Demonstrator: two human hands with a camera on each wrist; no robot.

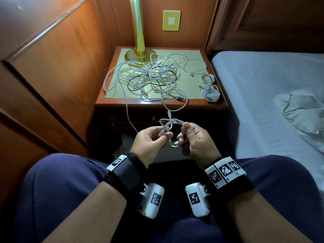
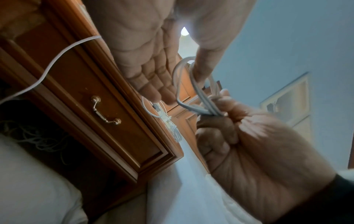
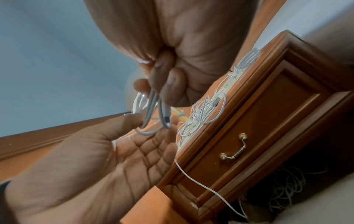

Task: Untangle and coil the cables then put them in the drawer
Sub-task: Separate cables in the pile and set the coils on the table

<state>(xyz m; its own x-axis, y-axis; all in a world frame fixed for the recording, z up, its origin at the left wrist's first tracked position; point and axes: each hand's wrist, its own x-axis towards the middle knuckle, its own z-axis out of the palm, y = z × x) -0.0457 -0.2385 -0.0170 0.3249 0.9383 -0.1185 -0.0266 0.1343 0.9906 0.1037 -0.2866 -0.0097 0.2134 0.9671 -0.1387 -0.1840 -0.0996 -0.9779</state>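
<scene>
In front of the closed drawer (image 1: pixel 138 121), both hands hold one small white cable coil (image 1: pixel 171 126). My left hand (image 1: pixel 164 135) is fisted around one side of the coil (image 2: pixel 203 104). My right hand (image 1: pixel 182 134) pinches the other side between thumb and fingers, its palm turned up in the right wrist view (image 3: pixel 151 121). A big tangle of white cables (image 1: pixel 150 76) lies on the nightstand (image 1: pixel 217 104). Two coiled cables (image 1: pixel 210 88) sit at its right edge. One strand (image 1: pixel 128 116) hangs over the front edge towards my left hand.
A gold lamp base (image 1: pixel 140 55) stands at the back of the nightstand. The bed (image 1: pixel 271 93) lies close on the right and wood panelling (image 1: pixel 52 67) on the left. The drawer has a brass handle (image 2: pixel 106 110). More loose cable (image 3: pixel 287 181) lies in the dark space under it.
</scene>
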